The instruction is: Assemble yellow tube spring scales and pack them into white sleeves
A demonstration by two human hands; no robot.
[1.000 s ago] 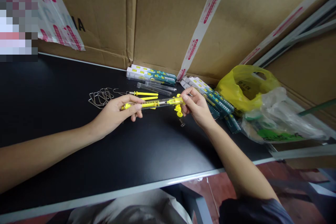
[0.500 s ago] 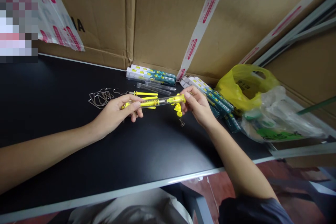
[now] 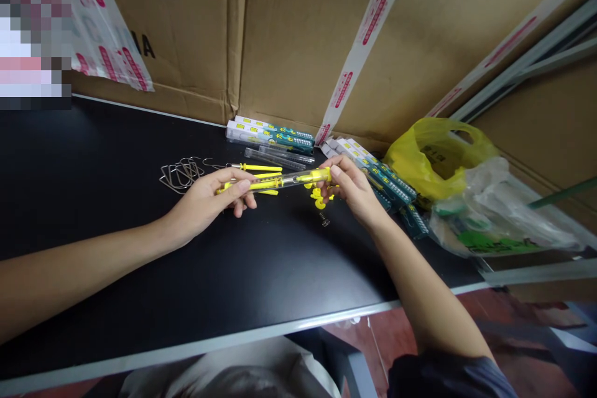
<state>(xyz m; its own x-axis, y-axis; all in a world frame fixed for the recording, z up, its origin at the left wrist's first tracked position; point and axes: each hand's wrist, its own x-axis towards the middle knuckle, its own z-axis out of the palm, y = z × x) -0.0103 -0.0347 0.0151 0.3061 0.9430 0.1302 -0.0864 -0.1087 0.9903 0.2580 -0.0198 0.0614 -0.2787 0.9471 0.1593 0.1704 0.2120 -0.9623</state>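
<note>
Level above the black table [image 3: 261, 286], a clear-tubed spring scale [image 3: 291, 180] with yellow inner parts spans my two hands. My left hand [image 3: 217, 194] closes on its left end, thumb on top. At the other end, my right hand [image 3: 353, 188] pinches the yellow end cap [image 3: 321, 175] between thumb and fingers. Small yellow plastic pieces [image 3: 319, 199] lie under my right hand, with small springs [image 3: 324, 219] just in front. Behind my left hand are yellow rods [image 3: 262, 168], partly hidden, and a tangle of metal wire hooks [image 3: 181, 174].
Clear empty tubes [image 3: 280, 157] lie beyond the rods. Printed boxes [image 3: 270, 135] stand against the cardboard [image 3: 298, 31] at the back, and more boxes [image 3: 382, 174] lie at right. A yellow plastic bag [image 3: 429, 161] and a clear bag [image 3: 494, 217] fill the right end.
The yellow cap at the right end now sits straight against the tube, with my right hand still pinching it. My left hand keeps its hold; the view has shifted slightly.
</note>
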